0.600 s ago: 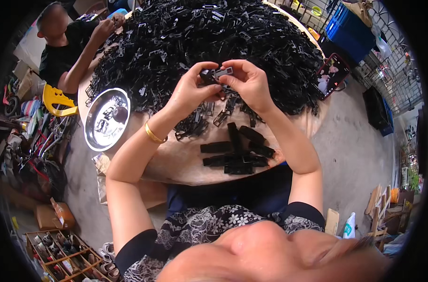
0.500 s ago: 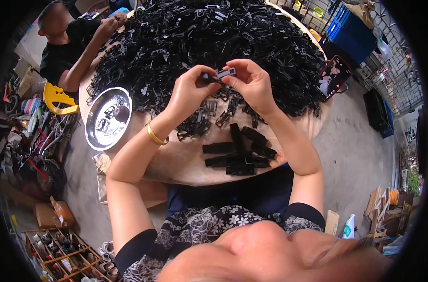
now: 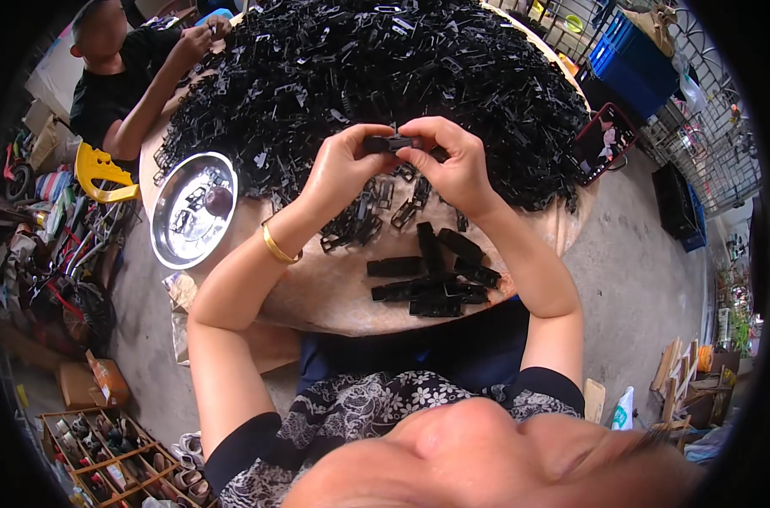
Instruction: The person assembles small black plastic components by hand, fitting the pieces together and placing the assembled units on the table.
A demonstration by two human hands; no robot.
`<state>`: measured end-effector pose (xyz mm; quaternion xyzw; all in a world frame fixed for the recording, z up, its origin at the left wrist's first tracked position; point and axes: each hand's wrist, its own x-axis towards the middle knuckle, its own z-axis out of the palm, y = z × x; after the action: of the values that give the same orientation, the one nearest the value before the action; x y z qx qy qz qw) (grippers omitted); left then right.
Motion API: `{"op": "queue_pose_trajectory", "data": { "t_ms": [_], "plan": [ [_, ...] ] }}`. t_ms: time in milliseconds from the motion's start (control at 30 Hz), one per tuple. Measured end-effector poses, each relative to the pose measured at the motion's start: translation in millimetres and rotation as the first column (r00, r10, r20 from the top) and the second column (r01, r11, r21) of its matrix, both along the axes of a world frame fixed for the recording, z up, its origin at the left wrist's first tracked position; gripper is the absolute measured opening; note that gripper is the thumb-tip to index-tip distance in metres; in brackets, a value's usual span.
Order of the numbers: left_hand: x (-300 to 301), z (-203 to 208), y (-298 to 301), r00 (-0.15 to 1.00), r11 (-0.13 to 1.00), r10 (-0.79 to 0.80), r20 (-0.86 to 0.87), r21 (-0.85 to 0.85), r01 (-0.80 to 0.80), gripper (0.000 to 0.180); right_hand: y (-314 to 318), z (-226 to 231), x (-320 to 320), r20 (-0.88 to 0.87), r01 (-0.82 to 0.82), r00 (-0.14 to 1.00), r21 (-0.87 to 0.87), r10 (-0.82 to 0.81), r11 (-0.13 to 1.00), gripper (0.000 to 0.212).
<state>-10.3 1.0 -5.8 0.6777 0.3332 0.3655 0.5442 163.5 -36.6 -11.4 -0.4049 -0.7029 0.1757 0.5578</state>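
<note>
Two bare hands close together, fingertips clamped on one small black part (image 3: 388, 144) held level between them: left hand (image 3: 338, 165) at its left end, right hand (image 3: 458, 162) at its right. Ends of part covered by fingers; exact shape hard to make out, any marking too small to read. Beneath and beyond, big heap of black parts (image 3: 317, 76), cut off by top edge, single pieces merging into one mass. Nearer the body, pile of black bars (image 3: 431, 284) on table (image 3: 313, 296), some partly hidden under others. Gold bangle (image 3: 279, 243) on left forearm. To left, steel bowl (image 3: 186, 248), holding small dark pieces (image 3: 182, 222) plus round dark thing (image 3: 219, 201), kind unclear. At right table edge, phone (image 3: 605, 144) with lit screen, details too small. Upper left, co-worker (image 3: 140, 110) in dark shirt, hands raised by heap, anything held too small to tell. Lower right, white bag (image 3: 624, 411) with green print, illegible. Lower left, cardboard box (image 3: 106, 381) with pale patch, unreadable. Outer surroundings lost in dark fisheye rim.
</note>
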Motion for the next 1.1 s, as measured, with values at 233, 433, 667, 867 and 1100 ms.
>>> {"op": "queue_pose_trajectory", "data": {
  "t_ms": [233,433,667,867,1100],
  "plan": [
    [-3.7,-3.9,-2.7,0.957,0.956,-0.091,0.275,-0.245,0.162,0.035,1.7,3.8,1.9,0.259,0.053,0.954,0.343,-0.148,0.938,0.023],
    [-3.0,3.1,-6.3,0.867,0.896,-0.102,0.487,-0.333,0.292,0.035,3.4,0.8,3.8,0.374,0.029,0.889,0.53,-0.264,0.847,0.027],
    [-3.3,-10.6,-2.2,0.882,0.863,-0.065,0.466,-0.417,0.284,0.034,8.9,0.2,8.3,0.43,-0.012,0.883,0.421,-0.187,0.907,0.025],
    [6.0,-13.7,-15.7,0.954,0.922,-0.178,0.24,-0.299,0.247,0.038,53.0,12.3,29.5,0.453,0.319,0.806,0.212,-0.382,0.924,0.017],
    [6.0,-16.0,-12.5,0.973,0.918,-0.19,0.128,-0.327,0.222,0.037,106.9,14.0,17.9,0.792,0.425,0.342,0.349,-0.506,0.835,0.031]
  ]
}}
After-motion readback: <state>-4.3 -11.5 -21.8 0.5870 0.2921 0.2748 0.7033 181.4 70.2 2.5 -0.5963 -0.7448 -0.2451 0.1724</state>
